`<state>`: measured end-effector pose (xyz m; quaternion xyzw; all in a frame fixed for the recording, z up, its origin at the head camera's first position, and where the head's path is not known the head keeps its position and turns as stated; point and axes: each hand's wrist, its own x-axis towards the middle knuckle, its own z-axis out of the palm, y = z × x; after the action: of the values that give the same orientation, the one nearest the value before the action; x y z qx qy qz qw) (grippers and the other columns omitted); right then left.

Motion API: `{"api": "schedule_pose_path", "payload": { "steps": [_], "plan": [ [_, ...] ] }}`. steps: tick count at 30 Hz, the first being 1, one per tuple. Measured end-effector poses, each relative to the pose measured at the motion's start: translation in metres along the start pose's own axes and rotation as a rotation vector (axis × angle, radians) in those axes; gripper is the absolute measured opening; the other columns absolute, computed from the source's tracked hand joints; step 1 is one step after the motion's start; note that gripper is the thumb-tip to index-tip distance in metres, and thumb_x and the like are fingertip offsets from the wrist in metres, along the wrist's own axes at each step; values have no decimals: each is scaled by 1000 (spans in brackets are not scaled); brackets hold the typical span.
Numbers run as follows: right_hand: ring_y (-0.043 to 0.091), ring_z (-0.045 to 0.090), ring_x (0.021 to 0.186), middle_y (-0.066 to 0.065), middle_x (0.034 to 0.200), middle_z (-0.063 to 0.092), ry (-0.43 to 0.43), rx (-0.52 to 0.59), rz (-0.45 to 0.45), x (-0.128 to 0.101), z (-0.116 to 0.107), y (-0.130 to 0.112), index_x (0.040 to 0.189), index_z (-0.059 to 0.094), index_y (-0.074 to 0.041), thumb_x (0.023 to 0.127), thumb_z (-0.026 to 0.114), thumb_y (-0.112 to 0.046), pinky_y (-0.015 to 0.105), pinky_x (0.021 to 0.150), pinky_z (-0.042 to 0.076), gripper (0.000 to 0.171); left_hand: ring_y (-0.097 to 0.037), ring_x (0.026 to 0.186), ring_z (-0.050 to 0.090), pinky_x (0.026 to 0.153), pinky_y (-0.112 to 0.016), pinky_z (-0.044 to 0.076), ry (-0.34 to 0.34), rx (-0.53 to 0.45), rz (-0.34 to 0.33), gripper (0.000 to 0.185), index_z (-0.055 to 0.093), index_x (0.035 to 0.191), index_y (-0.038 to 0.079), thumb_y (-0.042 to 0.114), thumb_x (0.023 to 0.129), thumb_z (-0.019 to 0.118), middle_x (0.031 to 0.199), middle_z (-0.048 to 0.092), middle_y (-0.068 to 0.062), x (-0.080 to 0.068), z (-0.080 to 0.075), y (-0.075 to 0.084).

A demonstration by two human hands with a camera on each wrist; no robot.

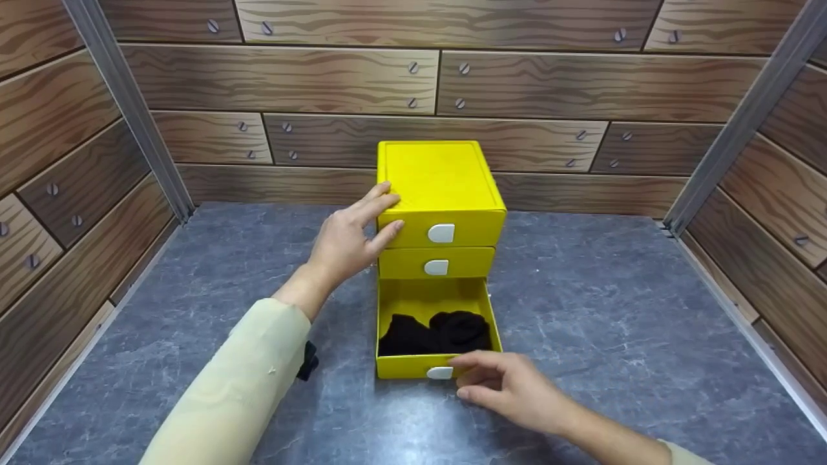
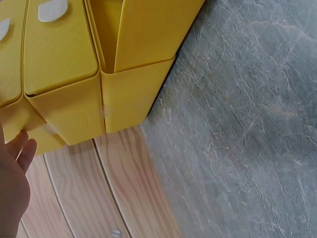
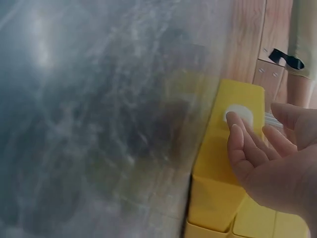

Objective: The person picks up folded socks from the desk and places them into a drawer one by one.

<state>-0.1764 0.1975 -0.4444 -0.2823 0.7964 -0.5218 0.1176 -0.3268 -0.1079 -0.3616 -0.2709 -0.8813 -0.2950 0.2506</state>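
Note:
A yellow three-drawer cabinet (image 1: 439, 174) stands on the grey table, its bottom drawer (image 1: 420, 290) pulled out. In that drawer lies a bunched black cloth item (image 1: 436, 332). My left hand (image 1: 349, 236) rests against the cabinet's upper left edge, fingers on the top corner and thumb at the front of the top drawer (image 1: 413, 226). At the right front corner of the bottom drawer is my right hand (image 1: 510, 387), its fingers loosely bent beside the white pull tab (image 1: 440, 372). In the right wrist view, the fingertips overlap this white tab (image 3: 239, 113).
Wood-pattern walls (image 1: 517, 84) enclose the table (image 1: 601, 323) at the back and both sides, with grey metal posts (image 1: 129, 103) in the corners. The middle drawer (image 1: 404, 263) is closed. A small black object (image 1: 309, 361) shows at the left sleeve.

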Motion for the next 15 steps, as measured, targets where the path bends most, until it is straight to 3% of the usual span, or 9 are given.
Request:
{"api": "schedule_pose_path", "payload": {
  "steps": [7, 15],
  "plan": [
    [23, 75, 106, 17, 117, 73, -16, 23, 75, 7, 4, 4, 134, 71, -7, 99, 77, -12, 26, 87, 61, 36, -25, 115, 73, 105, -41, 55, 0, 7, 4, 52, 62, 151, 19, 46, 107, 64, 164, 45, 4, -1, 0, 0],
    [36, 74, 108, 21, 119, 72, -17, 44, 24, 11, 8, 9, 133, 71, -1, 99, 76, -9, 27, 88, 61, 36, -25, 122, 70, 107, -40, 54, 3, 1, -2, 52, 62, 151, 19, 46, 107, 64, 164, 46, 4, -1, 0, 0]
  ]
}}
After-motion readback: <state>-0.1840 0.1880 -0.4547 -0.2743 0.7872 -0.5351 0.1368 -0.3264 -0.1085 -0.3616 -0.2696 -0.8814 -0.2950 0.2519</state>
